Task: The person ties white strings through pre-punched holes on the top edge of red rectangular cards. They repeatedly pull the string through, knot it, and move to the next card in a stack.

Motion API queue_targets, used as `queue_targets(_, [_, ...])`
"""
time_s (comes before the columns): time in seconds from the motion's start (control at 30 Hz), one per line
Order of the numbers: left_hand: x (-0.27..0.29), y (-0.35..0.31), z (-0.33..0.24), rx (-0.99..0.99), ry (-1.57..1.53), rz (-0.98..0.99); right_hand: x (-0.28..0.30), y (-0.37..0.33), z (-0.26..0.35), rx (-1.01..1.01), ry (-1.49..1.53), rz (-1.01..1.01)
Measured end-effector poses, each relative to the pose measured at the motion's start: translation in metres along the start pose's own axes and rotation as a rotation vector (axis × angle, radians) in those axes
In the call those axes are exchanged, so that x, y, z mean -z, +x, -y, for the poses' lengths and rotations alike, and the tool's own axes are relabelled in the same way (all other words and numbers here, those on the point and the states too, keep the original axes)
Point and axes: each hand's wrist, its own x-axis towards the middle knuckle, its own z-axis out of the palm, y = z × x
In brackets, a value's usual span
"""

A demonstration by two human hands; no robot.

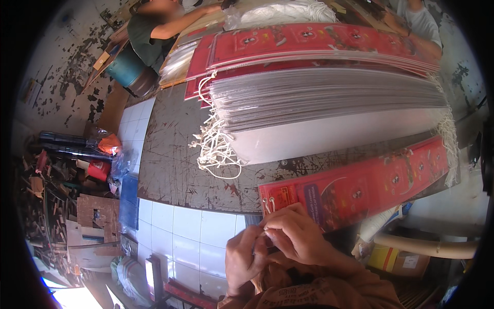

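A long red printed sign strip (355, 191) lies slantwise along the near table edge, its left end close to my hands. White cord (271, 205) runs through holes at that end and down toward my fingers. My left hand (245, 260) and my right hand (297, 236) meet just below this corner. Both are closed in a pinch, fingertips together on the cord, of which only a bit shows between them. The fingers hide whatever knot or loop may be there.
Behind the strip, a fanned stack of pale strips (329, 98) has cord loops (218, 147) hanging off its ends. More red strips (309, 41) lie beyond. Two other people work at the far side. A blue drum (126, 67) stands far left; scrap pieces (51, 206) pile at left.
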Motion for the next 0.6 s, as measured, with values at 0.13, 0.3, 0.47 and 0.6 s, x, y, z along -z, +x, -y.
queue_targets(0.13, [-0.002,0.003,0.006,-0.036,0.012,-0.115,-0.001,0.001,-0.001,-0.091,0.080,0.005])
queue_targets(0.3, [-0.011,0.002,0.011,-0.211,0.028,-0.207,0.001,0.001,-0.005,-0.185,0.221,0.000])
queue_targets(0.47, [-0.013,0.006,0.017,-0.374,0.148,-0.197,0.002,0.000,-0.009,-0.264,0.390,-0.057])
queue_targets(0.6, [-0.012,0.007,0.016,-0.304,0.073,-0.184,0.001,0.000,-0.008,-0.151,0.203,-0.017])
